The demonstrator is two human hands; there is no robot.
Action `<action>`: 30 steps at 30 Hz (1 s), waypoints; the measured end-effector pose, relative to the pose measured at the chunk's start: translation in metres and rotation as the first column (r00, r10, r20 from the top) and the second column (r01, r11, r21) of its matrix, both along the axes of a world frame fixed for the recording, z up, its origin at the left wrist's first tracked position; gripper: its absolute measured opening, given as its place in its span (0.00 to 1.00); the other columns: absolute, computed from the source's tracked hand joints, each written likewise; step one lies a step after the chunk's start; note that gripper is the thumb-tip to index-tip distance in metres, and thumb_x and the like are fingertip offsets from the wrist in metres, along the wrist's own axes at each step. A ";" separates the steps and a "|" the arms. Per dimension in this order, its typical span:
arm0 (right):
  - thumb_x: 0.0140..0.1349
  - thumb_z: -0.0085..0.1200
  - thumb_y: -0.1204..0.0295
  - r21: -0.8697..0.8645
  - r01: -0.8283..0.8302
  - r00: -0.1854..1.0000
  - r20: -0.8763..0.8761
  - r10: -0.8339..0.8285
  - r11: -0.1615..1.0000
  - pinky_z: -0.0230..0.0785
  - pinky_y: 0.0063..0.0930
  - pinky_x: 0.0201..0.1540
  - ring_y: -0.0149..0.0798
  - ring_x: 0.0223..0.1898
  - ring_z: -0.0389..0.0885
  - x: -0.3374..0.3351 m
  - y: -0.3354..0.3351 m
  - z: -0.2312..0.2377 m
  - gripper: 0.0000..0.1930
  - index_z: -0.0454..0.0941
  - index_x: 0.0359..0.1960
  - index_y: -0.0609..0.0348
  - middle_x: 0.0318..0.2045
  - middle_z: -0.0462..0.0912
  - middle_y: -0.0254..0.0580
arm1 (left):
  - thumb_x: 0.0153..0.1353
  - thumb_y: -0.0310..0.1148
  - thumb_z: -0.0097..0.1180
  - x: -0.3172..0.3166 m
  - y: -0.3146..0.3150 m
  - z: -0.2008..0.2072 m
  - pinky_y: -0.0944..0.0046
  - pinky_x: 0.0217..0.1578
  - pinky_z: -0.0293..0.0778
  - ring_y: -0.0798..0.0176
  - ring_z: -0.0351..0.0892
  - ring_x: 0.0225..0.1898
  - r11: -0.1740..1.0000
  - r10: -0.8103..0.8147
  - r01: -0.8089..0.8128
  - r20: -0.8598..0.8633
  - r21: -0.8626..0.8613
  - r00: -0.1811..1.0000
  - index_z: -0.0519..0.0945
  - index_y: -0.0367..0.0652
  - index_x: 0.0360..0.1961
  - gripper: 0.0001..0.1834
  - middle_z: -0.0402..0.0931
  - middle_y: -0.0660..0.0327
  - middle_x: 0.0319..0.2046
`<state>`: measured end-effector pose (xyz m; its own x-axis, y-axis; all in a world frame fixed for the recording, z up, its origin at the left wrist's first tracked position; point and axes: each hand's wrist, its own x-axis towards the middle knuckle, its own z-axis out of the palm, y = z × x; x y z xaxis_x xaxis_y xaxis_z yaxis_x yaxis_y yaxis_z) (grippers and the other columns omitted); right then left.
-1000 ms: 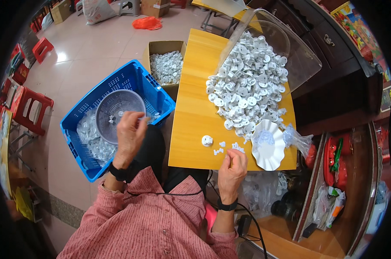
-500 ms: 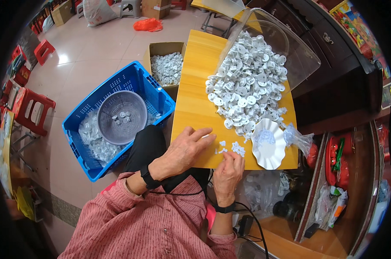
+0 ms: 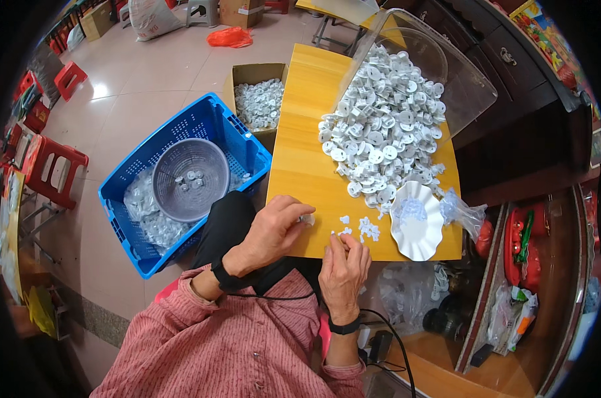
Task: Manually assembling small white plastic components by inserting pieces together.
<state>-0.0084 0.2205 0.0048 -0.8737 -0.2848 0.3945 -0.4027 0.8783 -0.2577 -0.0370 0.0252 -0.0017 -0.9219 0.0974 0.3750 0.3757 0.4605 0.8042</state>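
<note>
here, at lower centre, left hand (image 3: 271, 227) holding a white part (image 3: 308, 219), right hand (image 3: 344, 270) pinching narrowly beside small white pieces (image 3: 369, 229), whether gripping one unclear

The yellow-brown, wood-grained bench (image 3: 294, 159) before you looks smooth with a soft sheen. Your heap of round white plastic parts (image 3: 380, 126) appears hard and smooth, and the small whitish pieces (image 3: 369, 229) look like plastic too. The white scalloped dish (image 3: 428, 240) is smooth and glossy. To your left, the blue perforated crate (image 3: 201, 116) and round grey basket (image 3: 191, 202) are plastic, the brown open box (image 3: 267, 139) matt cardboard. Your pink striped shirt (image 3: 214, 345) is textured cloth.
</note>
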 end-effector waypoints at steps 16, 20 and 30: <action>0.52 0.66 0.80 -0.052 -0.122 0.992 -0.023 0.121 0.991 0.68 0.41 0.45 0.46 0.41 0.77 0.015 0.002 -0.002 0.16 0.82 0.44 0.63 0.39 0.78 0.42 | 0.70 0.29 0.55 0.030 -0.015 -0.006 0.64 0.48 0.82 0.62 0.84 0.44 0.171 -0.566 -0.275 0.322 0.946 0.759 0.74 0.35 0.61 0.20 0.80 0.55 0.47; 0.55 0.64 0.81 -0.097 -0.106 0.994 -0.050 0.101 0.990 0.69 0.42 0.42 0.49 0.39 0.77 0.017 -0.002 -0.002 0.09 0.79 0.37 0.63 0.36 0.78 0.44 | 0.70 0.29 0.55 0.033 -0.014 -0.011 0.63 0.49 0.83 0.61 0.84 0.46 0.090 -0.610 -0.263 0.263 0.960 0.748 0.75 0.35 0.59 0.18 0.80 0.55 0.47; 0.67 0.57 0.77 -0.787 0.237 0.931 0.352 0.101 0.569 0.72 0.30 0.42 0.39 0.38 0.78 0.017 -0.028 0.010 0.05 0.75 0.35 0.67 0.37 0.79 0.44 | 0.70 0.27 0.55 0.038 -0.012 -0.011 0.63 0.50 0.83 0.60 0.84 0.47 0.121 -0.599 -0.237 0.261 0.964 0.757 0.76 0.33 0.57 0.16 0.80 0.55 0.47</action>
<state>0.0083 0.1920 0.0147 -0.9906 0.0720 0.1161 -0.0949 0.2491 -0.9638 0.0014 0.0136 -0.0123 -0.9492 0.2674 -0.1660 -0.3147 -0.8057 0.5018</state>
